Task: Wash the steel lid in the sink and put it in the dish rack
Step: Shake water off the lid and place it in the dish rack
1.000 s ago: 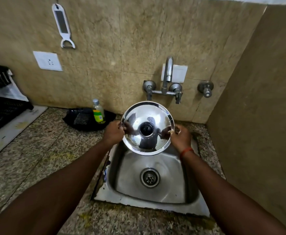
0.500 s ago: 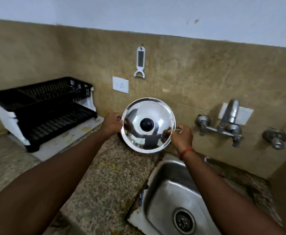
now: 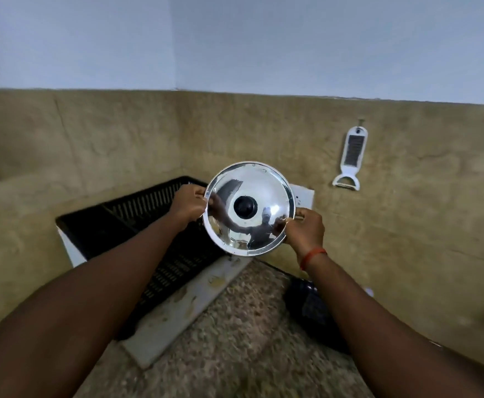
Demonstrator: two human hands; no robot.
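Upright, steel lid (image 3: 249, 208) gripped between left hand (image 3: 188, 203) and right hand (image 3: 305, 230).

A white peeler (image 3: 349, 158) hangs on the tan wall; a black bag (image 3: 306, 307) lies on the speckled counter (image 3: 235, 354).

The black dish rack (image 3: 137, 225) fills the frame's middle left, its open top unblocked. The speckled worktop (image 3: 235, 340) at lower centre lies bare; a dark object (image 3: 309, 308) blocks the lower right by the wall.
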